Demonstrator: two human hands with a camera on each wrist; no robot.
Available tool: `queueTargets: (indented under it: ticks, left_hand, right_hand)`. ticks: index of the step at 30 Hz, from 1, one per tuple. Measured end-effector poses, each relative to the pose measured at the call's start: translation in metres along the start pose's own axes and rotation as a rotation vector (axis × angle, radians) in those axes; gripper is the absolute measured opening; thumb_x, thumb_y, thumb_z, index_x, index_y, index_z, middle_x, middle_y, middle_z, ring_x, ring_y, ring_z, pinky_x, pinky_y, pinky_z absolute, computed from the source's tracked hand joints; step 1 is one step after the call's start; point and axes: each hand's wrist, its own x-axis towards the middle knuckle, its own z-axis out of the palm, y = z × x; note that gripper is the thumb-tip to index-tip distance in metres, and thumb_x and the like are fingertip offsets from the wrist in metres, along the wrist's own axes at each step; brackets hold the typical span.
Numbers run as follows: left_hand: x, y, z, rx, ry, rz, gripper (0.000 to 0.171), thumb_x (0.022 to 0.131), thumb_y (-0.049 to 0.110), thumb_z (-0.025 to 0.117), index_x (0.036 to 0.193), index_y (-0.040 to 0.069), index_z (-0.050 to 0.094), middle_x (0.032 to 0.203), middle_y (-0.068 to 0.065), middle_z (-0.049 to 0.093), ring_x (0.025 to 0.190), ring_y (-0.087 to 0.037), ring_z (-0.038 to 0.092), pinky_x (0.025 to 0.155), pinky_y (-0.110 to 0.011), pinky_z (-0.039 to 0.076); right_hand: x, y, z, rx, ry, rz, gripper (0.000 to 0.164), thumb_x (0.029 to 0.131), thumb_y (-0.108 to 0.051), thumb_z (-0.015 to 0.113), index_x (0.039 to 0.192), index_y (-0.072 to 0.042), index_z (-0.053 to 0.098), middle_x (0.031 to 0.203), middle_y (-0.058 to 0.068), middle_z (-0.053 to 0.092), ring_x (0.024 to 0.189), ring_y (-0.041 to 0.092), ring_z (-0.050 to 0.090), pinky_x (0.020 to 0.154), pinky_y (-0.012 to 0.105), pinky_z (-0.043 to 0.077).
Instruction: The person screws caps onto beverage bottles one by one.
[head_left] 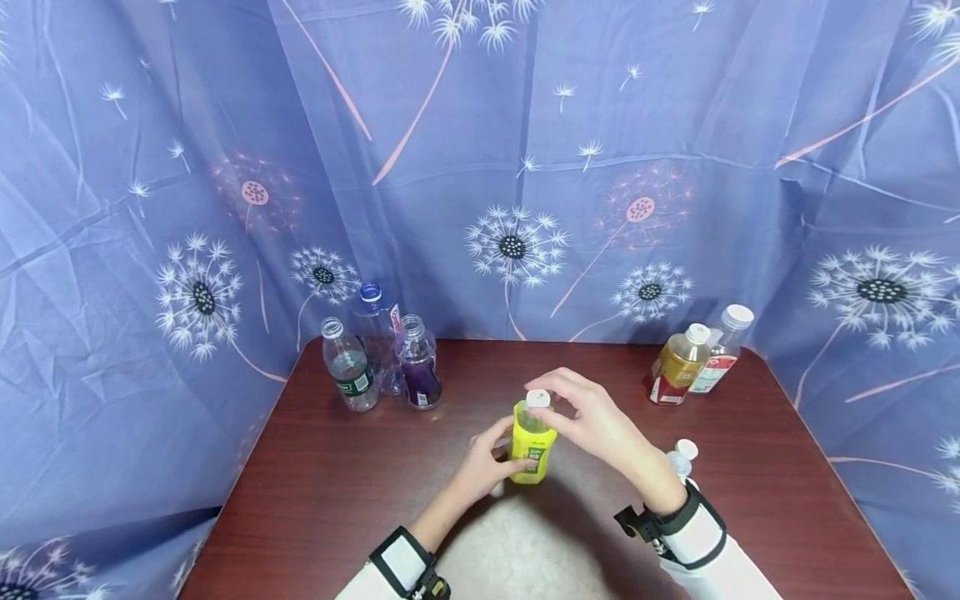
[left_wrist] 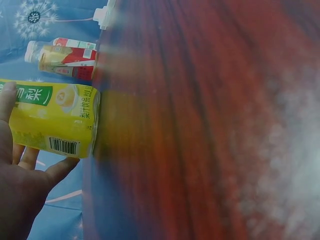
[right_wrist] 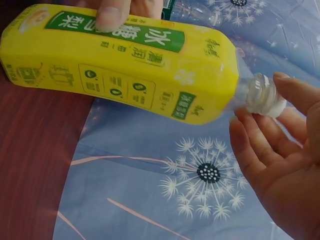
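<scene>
I see my left hand (head_left: 487,467) curled around 1 yellow bottle (head_left: 532,446) standing on the brown table (head_left: 337,483) in the middle of the frame, and my right hand (head_left: 592,417) has its fingertips pinched on the bottle's 1 white cap (head_left: 537,398). At the middle left stand 3 clear bottles (head_left: 382,354). At the middle right stand 2 more bottles (head_left: 693,358), with 2 loose white caps (head_left: 681,457) lower down beside my right wrist.
</scene>
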Motion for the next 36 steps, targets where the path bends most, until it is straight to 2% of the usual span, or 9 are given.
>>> queueTargets:
  ticks: [5,9,12,17,20,24,28,31,36]
  left_hand:
    - [0.0,0.0,0.0,-0.007,0.001,-0.002,0.065,0.085,0.007,0.086,0.144,0.013,0.059,0.135,-0.012,0.068,0.128,-0.028,0.062,0.109,-0.046,0.051]
    - [0.001,0.0,0.001,0.008,-0.004,0.006,0.064,0.086,0.008,0.086,0.144,0.013,0.059,0.135,-0.012,0.068,0.128,-0.027,0.062,0.108,-0.044,0.052]
    - [0.001,0.0,0.0,0.014,-0.006,0.009,0.064,0.086,0.008,0.086,0.143,0.013,0.06,0.134,-0.011,0.068,0.127,-0.027,0.063,0.108,-0.043,0.053]
    - [0.001,0.001,0.0,0.007,0.002,0.013,0.063,0.085,0.007,0.087,0.143,0.013,0.06,0.134,-0.011,0.069,0.126,-0.026,0.063,0.107,-0.043,0.053]
    - [0.001,0.0,0.001,0.009,0.002,0.02,0.063,0.086,0.008,0.086,0.143,0.012,0.06,0.134,-0.012,0.069,0.126,-0.027,0.063,0.106,-0.043,0.054]
    - [0.0,0.001,0.001,0.005,0.003,0.003,0.064,0.086,0.009,0.086,0.144,0.014,0.06,0.134,-0.01,0.069,0.127,-0.027,0.062,0.108,-0.043,0.053]
    - [0.0,0.0,-0.001,0.005,0.006,-0.001,0.063,0.086,0.008,0.086,0.143,0.014,0.06,0.133,-0.01,0.069,0.127,-0.028,0.062,0.109,-0.046,0.052]
    - [0.0,-0.001,-0.001,0.012,0.004,0.002,0.063,0.086,0.008,0.086,0.143,0.014,0.059,0.133,-0.011,0.069,0.126,-0.029,0.063,0.108,-0.047,0.052]
    - [-0.001,-0.002,-0.001,0.009,0.003,-0.004,0.064,0.086,0.008,0.086,0.144,0.013,0.059,0.133,-0.011,0.069,0.126,-0.029,0.063,0.109,-0.046,0.052]
  right_hand:
    - [0.0,0.001,0.003,0.012,0.006,0.046,0.041,0.084,-0.014,0.088,0.121,-0.013,0.071,0.109,-0.003,0.069,0.09,0.013,0.063,0.07,0.025,0.056]
    - [-0.003,0.002,-0.001,0.065,-0.041,0.039,0.043,0.088,-0.009,0.083,0.129,-0.011,0.07,0.12,0.0,0.071,0.104,0.015,0.066,0.08,0.034,0.06]
    - [-0.003,0.004,0.0,0.067,-0.027,0.037,0.037,0.09,-0.006,0.081,0.125,-0.015,0.073,0.117,-0.003,0.072,0.103,0.014,0.066,0.081,0.039,0.059]
    - [-0.001,0.005,0.003,0.053,-0.036,0.061,0.048,0.089,-0.014,0.084,0.134,-0.016,0.067,0.117,-0.004,0.068,0.095,0.01,0.06,0.069,0.026,0.055]
    - [-0.002,0.006,0.0,0.08,-0.07,0.021,0.054,0.092,-0.01,0.08,0.142,-0.014,0.062,0.128,0.001,0.067,0.106,0.014,0.063,0.079,0.026,0.057]
    - [-0.003,0.009,0.0,0.102,-0.06,-0.05,0.045,0.092,-0.001,0.076,0.135,-0.012,0.066,0.127,0.003,0.068,0.115,0.018,0.064,0.095,0.029,0.054]
    - [-0.001,0.011,0.006,0.078,-0.01,-0.074,0.038,0.088,-0.001,0.08,0.123,-0.013,0.072,0.115,0.001,0.067,0.104,0.016,0.063,0.085,0.026,0.054]
    - [-0.001,0.009,0.008,0.069,-0.006,-0.06,0.039,0.088,-0.004,0.082,0.124,-0.012,0.071,0.114,0.002,0.066,0.098,0.014,0.06,0.074,0.022,0.052]
    - [-0.003,0.007,0.005,0.076,-0.036,-0.082,0.044,0.089,-0.001,0.079,0.131,-0.01,0.068,0.124,0.005,0.067,0.106,0.018,0.063,0.082,0.027,0.056]
